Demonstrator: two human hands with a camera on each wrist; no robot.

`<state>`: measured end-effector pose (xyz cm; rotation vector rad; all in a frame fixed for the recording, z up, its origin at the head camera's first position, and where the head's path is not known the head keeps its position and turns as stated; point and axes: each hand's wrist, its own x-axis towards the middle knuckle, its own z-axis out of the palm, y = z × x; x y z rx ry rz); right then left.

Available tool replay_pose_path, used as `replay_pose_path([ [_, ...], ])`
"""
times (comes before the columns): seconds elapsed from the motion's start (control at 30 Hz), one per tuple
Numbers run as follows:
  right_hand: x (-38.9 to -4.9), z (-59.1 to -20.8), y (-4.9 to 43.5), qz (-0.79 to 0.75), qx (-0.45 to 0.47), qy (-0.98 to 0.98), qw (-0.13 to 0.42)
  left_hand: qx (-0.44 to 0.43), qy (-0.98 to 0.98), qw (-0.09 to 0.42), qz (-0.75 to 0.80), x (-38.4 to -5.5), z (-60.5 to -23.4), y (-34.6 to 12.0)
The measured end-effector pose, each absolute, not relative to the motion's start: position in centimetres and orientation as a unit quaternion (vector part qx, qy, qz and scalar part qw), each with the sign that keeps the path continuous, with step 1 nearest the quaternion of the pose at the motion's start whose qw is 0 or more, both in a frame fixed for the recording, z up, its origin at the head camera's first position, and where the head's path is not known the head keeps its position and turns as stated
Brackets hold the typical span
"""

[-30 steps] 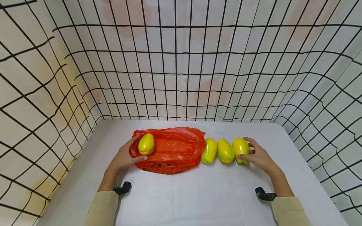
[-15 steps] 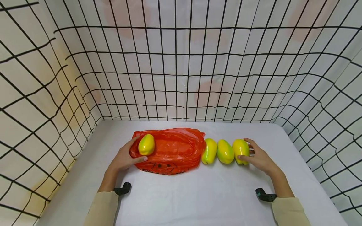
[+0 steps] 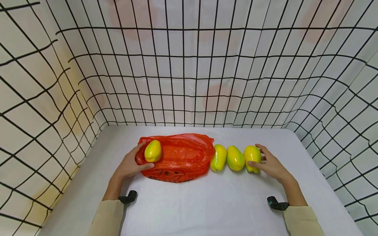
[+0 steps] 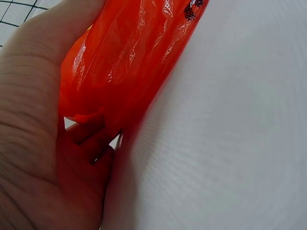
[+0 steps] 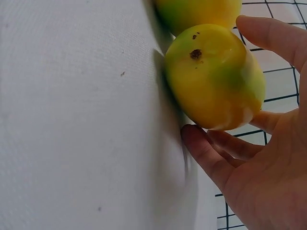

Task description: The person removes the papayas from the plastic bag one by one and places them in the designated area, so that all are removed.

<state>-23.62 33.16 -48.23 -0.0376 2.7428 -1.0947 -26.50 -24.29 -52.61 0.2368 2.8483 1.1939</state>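
A red plastic bag (image 3: 183, 154) with a dark printed drawing lies spread on the table. One yellow mango (image 3: 153, 151) sits uncovered at its left end. My left hand (image 3: 132, 162) cups that end, thumb along the front and fingers behind; in the left wrist view the fingers are partly hidden by the red plastic (image 4: 124, 62). At the right end of a row, my right hand (image 3: 271, 164) holds a yellow-green mango (image 3: 251, 157), thumb in front and fingers on its far side. In the right wrist view this mango (image 5: 216, 81) rests low against the white cloth, fingertips at its side.
Two more mangoes, a middle one (image 3: 235, 158) and a left one (image 3: 218, 158), stand in the row beside the bag. White cloth covers the table (image 3: 195, 209). Black wire grid (image 3: 189, 65) encloses the back and sides.
The rightmost mango has shifted very slightly right with my right hand, and a thin gap shows beside the middle mango. My left hand and the bag have stayed in place.
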Motion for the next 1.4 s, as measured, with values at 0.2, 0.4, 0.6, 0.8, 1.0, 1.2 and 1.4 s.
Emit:
replay_pose_path([
  [0.2, -23.8, -48.4, 33.2, -0.365, -0.011, 0.926, 0.094, 0.069, 0.919, 0.027, 0.388, -26.4, -52.6, -24.2],
  [0.4, -23.7, -48.5, 33.5, -0.372, -0.005, 0.923, 0.1, 0.069, 0.918, 0.024, 0.39, -26.5, -52.7, -24.2],
  [0.6, -23.6, -48.4, 33.5, -0.384, 0.004, 0.918, 0.104, 0.069, 0.919, 0.022, 0.387, -26.5, -52.8, -24.1],
  [0.8, -23.5, -48.5, 33.6, -0.376, 0.008, 0.922, 0.09, 0.069, 0.919, 0.023, 0.387, -26.4, -52.9, -24.1],
  [1.0, -23.5, -48.5, 34.0, -0.372, 0.009, 0.927, 0.052, 0.067, 0.919, 0.023, 0.387, -26.3, -52.9, -24.1],
  [1.2, -23.5, -48.1, 34.1, -0.385, 0.01, 0.923, 0.004, 0.062, 0.919, 0.028, 0.388, -26.2, -52.7, -24.0],
  [1.4, -23.5, -47.5, 33.8, -0.4, 0.004, 0.916, -0.04, 0.065, 0.923, 0.023, 0.379, -26.5, -52.5, -24.0],
])
